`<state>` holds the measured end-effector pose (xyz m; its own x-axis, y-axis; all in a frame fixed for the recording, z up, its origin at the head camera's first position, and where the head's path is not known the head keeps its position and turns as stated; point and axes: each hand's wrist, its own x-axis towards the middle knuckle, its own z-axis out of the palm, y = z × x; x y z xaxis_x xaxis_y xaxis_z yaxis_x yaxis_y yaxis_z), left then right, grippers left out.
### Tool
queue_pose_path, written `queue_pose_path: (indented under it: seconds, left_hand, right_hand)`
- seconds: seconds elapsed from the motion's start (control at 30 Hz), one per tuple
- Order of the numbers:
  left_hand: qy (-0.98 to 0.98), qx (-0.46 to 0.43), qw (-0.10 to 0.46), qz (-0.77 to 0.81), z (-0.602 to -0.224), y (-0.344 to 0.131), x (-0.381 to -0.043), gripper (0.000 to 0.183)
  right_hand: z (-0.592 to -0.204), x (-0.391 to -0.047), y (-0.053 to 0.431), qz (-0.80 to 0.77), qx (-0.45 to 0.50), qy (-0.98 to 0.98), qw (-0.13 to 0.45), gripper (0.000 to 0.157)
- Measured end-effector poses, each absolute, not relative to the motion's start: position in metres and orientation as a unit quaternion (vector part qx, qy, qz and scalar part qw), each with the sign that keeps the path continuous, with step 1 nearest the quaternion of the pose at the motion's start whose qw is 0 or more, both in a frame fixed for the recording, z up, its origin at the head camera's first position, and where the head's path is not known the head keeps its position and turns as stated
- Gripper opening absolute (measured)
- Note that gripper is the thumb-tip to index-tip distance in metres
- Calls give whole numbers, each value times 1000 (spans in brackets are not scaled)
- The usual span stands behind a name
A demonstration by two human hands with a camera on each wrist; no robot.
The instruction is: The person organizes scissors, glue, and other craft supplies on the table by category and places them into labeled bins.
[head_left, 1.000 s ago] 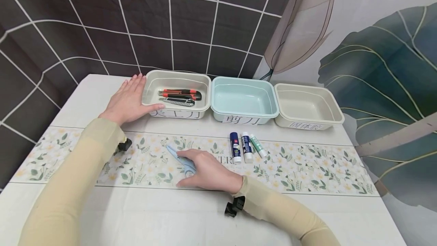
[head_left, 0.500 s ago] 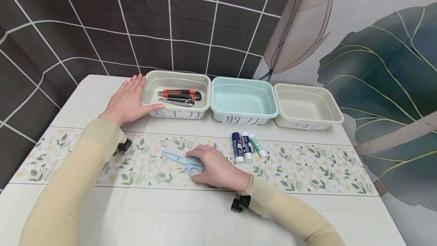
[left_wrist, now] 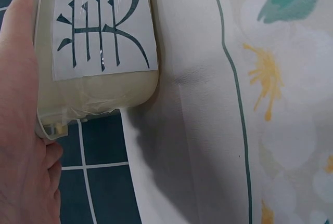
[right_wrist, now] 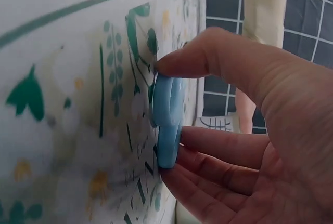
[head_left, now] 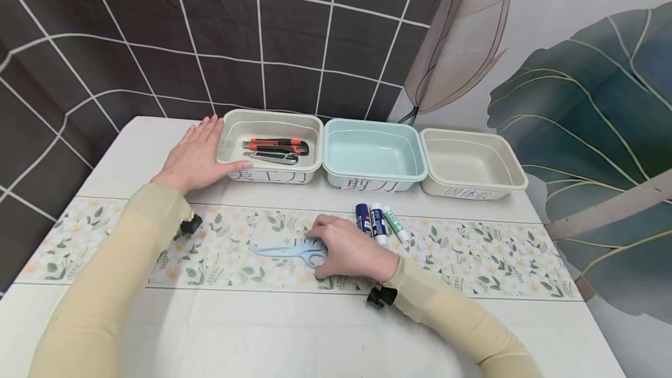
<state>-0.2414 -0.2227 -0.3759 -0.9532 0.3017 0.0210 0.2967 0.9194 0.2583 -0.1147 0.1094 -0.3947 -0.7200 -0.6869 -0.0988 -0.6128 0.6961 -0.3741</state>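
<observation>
A pair of light blue scissors (head_left: 283,251) lies close over the floral runner, blades pointing left. My right hand (head_left: 353,248) holds it by the handle loops. In the right wrist view, thumb and fingertips pinch the scissors (right_wrist: 167,115) from opposite sides. My left hand (head_left: 196,156) rests against the left end of a beige bin (head_left: 273,124), its fingers straight and its thumb across the front rim. Inside that bin lie several utility knives (head_left: 276,144). The left wrist view shows the labelled front of the bin (left_wrist: 104,91) beside the left hand (left_wrist: 18,125).
A light blue bin (head_left: 375,156) and another beige bin (head_left: 472,162) stand in a row to the right, each with a paper label. Three glue sticks, a dark blue one (head_left: 362,216), a blue-and-white one (head_left: 378,223) and a green one (head_left: 396,224), lie just beyond my right hand.
My right hand has moved right along the runner with the scissors, whose blades have swung from a slant to nearly level across the view. The left hand has stayed at the bin.
</observation>
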Motion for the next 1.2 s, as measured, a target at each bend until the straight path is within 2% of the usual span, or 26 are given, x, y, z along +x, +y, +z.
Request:
queue_pose_path:
  seconds: [0.43, 0.63, 0.87, 1.2]
  left_hand:
    - [980, 151, 12, 128, -376, -223, -242, 123]
    - [980, 151, 9, 128, -378, -223, -243, 123]
    - [980, 151, 12, 128, -378, -224, -242, 123]
    - [980, 153, 10, 129, -378, -224, -242, 123]
  right_hand:
    - [-392, -120, 122, -175, -369, 907, 105, 63]
    - [-377, -133, 139, -208, -353, 911, 55, 67]
    - [-340, -157, 168, -246, -317, 916, -15, 70]
    - [-298, -197, 208, -268, -269, 923, -62, 61]
